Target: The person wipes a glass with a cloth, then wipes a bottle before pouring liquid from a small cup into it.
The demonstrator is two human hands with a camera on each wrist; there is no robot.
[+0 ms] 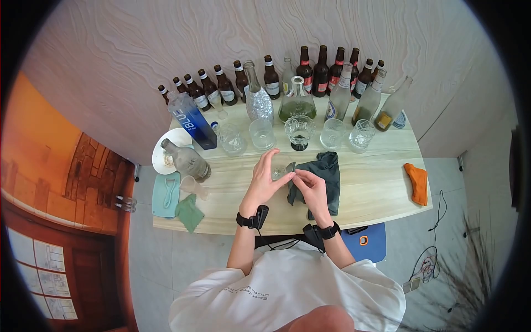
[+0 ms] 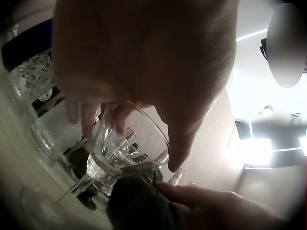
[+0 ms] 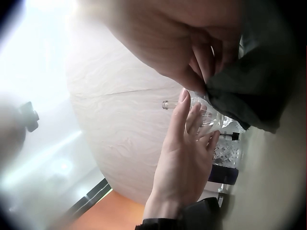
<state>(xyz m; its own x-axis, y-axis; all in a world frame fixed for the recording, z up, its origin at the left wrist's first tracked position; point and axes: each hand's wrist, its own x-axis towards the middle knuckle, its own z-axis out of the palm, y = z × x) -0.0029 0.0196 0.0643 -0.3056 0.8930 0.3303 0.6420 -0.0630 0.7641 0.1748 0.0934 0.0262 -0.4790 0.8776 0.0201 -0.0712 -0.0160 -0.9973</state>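
A clear stemmed glass (image 2: 98, 155) is in my left hand (image 1: 261, 182), with fingers on one side of its bowl and the thumb on the other. Its stem and foot show low in the left wrist view. My right hand (image 1: 313, 191) pinches a dark grey cloth (image 1: 325, 180) right at the glass. In the right wrist view the cloth (image 3: 254, 91) hangs from the fingertips and covers part of the bowl. The rest of this cloth spreads over the table in front of the right hand.
Several tumblers (image 1: 261, 134) stand in a row beyond my hands, with a carafe of green liquid (image 1: 297, 108) and brown bottles (image 1: 225, 88) behind. Left are a blue bottle (image 1: 193, 122), a grey bottle (image 1: 188, 160), a peeler (image 1: 169, 188) and a green cloth (image 1: 189, 213). An orange cloth (image 1: 417, 183) lies right.
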